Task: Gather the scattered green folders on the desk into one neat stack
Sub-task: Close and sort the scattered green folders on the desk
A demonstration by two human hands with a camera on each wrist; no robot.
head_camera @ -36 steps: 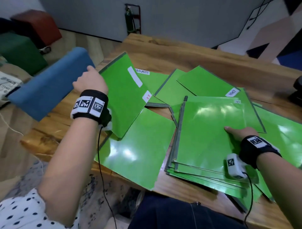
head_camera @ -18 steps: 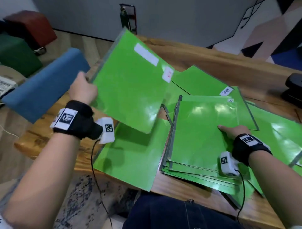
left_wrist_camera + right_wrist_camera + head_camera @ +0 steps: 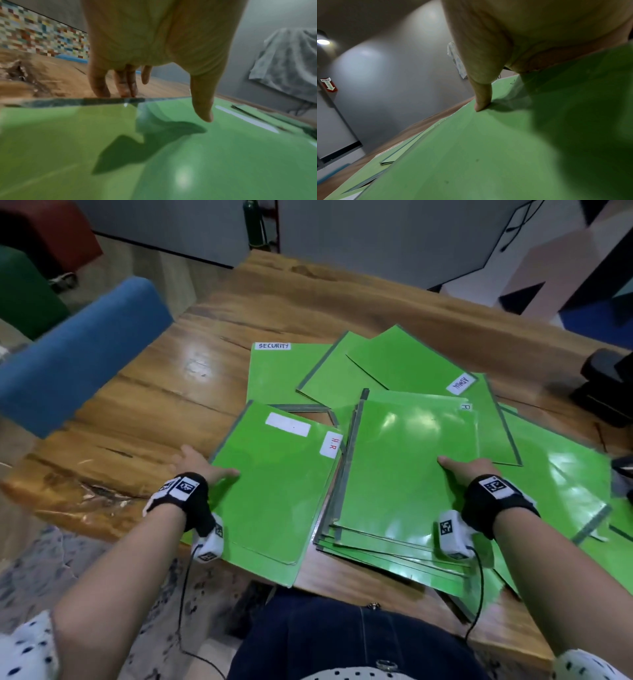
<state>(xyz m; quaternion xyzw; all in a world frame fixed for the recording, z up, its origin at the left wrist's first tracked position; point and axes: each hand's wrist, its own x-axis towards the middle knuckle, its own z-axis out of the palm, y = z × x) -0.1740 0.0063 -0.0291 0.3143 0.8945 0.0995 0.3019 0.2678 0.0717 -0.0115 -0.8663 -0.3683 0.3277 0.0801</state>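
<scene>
Several green folders lie spread over the wooden desk [image 3: 164, 405]. My left hand [image 3: 202, 469] grips the left edge of the folder labelled H.R [image 3: 281, 491]. Its thumb lies on top and its fingers [image 3: 126, 83] reach under the edge [image 3: 68, 102]. This folder lies flat over another green folder at the desk's front, just left of the stack [image 3: 404, 474]. My right hand [image 3: 471, 470] holds the stack's right side, thumb [image 3: 482, 100] pressed on the top folder [image 3: 471, 148], fingers hidden beneath. Behind lie the SECURITY folder [image 3: 284, 371] and the ADMIN folder [image 3: 428, 364]; more folders [image 3: 565, 474] lie to the right.
A blue chair back [image 3: 78, 354] stands at the desk's left edge. A black object [image 3: 606, 385] sits at the far right of the desk. Bare wood shows at the far side and the left. The stack overhangs the desk's front edge near my lap.
My left hand lifted the H.R folder off the far left, swung it up through the air and brought it down flat beside the stack. My right hand stayed on the stack.
</scene>
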